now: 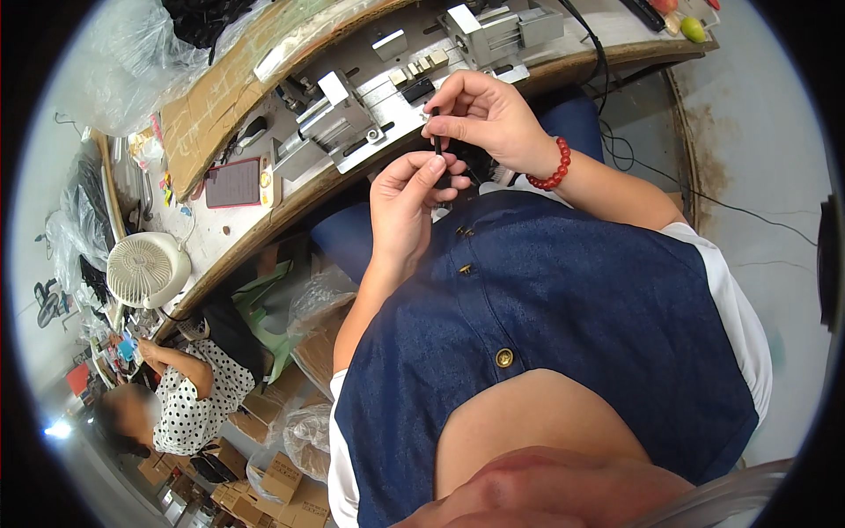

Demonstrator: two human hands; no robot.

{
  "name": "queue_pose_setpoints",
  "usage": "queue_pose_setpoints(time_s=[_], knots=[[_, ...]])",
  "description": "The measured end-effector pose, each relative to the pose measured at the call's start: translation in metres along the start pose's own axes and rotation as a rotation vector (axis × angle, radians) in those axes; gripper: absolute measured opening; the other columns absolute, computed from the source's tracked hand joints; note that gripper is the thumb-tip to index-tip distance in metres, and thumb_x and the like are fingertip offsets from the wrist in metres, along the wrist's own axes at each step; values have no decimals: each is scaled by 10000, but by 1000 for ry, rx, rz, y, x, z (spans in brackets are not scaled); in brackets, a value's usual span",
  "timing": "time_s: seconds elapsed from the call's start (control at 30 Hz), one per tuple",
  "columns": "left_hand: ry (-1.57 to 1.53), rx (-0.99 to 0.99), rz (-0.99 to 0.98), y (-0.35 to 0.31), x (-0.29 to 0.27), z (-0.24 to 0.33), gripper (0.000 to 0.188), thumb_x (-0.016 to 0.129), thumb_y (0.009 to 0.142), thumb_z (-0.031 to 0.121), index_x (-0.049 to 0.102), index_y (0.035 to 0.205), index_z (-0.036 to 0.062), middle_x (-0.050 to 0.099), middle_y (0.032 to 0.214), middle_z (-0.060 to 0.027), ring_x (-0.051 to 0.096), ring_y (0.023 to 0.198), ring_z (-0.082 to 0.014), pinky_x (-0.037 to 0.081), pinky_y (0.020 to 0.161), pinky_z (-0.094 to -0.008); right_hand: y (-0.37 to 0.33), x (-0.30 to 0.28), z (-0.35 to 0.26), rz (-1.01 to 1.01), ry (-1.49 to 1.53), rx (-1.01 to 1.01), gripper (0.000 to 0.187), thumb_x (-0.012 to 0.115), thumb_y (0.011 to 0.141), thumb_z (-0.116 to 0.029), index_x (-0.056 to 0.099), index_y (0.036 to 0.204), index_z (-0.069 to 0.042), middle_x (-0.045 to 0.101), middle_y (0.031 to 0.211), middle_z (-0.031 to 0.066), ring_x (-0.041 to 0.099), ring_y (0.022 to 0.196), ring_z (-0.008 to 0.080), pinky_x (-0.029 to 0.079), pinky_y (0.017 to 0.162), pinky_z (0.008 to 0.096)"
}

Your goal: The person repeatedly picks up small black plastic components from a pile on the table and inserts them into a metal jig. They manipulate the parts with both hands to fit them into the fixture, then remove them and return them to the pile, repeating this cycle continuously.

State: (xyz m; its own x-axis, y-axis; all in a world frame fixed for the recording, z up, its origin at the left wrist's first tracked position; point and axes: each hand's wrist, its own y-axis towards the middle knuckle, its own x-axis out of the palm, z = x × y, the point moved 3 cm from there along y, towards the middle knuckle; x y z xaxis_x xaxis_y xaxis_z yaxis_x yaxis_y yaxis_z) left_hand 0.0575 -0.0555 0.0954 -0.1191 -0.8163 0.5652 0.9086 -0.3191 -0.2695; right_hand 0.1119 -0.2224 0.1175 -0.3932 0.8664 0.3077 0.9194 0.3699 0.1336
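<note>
A thin black stick-like piece [437, 136] stands nearly upright between my hands, in front of the bench edge. My left hand [407, 201] pinches its lower end between thumb and fingers. The upper part is gripped by my right hand [493, 121], with thumb and forefinger closed on it; a red bead bracelet circles that wrist. Just beyond the hands, a metal fixture has a left clamp block [339, 119] and a right clamp block [493, 40]. A small black block [418, 91] lies between them, beside a row of small pale blocks [418, 67].
To the left on the bench lie a dark red flat case [233, 183] and a cardboard sheet [207, 123]. A white fan [148, 268] stands farther left, near a co-worker in a dotted shirt [207, 396]. Cardboard boxes [282, 480] sit behind; a green fruit [693, 30] lies far right.
</note>
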Motion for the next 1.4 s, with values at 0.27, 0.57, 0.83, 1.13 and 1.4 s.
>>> queue_pose_setpoints(time_s=[0.27, 0.57, 0.83, 1.13, 1.4], knots=[[-32, 89, 4, 5, -2, 2, 163, 639, 1022, 109, 668, 1112, -25, 745, 994, -142, 746, 819, -199, 610, 729, -266, 3, 8, 11, -18, 103, 75, 248, 741, 922, 12, 619, 1132, -33, 636, 945, -5, 632, 884, 44, 546, 827, 207], [207, 493, -109, -2, -5, 17, 307, 641, 1002, 35, 560, 1293, -18, 657, 1234, -213, 737, 993, -320, 621, 764, -315, 36, 6, -25, -41, -91, -28, 427, 698, 972, -53, 525, 1361, -27, 664, 884, 15, 654, 900, 83, 526, 844, 250], [1108, 887, 117, 26, 10, 44, 253, 825, 809, -24, 781, 1054, 23, 664, 1021, -94, 622, 715, -123, 505, 636, -245, 167, -123, -113, 447, -1582, -709, 228, 753, 861, -237, 705, 930, -25, 670, 932, 165, 653, 879, 359, 536, 812, 458], [1344, 902, 199, 56, 9, 37, 224, 821, 845, 100, 785, 1065, 117, 611, 1060, -67, 656, 654, -168, 535, 602, -325, 191, -136, -110, 377, -1785, -282, 218, 666, 881, -220, 719, 935, -16, 690, 1008, 191, 665, 994, 386, 536, 891, 491], [1389, 938, 218, 55, 9, 32, 250, 795, 874, 158, 774, 1122, 138, 722, 1266, -53, 751, 925, -247, 611, 754, -340, 174, -115, -134, 387, -1208, -200, 223, 684, 972, -203, 703, 1014, 15, 721, 857, 108, 683, 738, 204, 540, 679, 351]])
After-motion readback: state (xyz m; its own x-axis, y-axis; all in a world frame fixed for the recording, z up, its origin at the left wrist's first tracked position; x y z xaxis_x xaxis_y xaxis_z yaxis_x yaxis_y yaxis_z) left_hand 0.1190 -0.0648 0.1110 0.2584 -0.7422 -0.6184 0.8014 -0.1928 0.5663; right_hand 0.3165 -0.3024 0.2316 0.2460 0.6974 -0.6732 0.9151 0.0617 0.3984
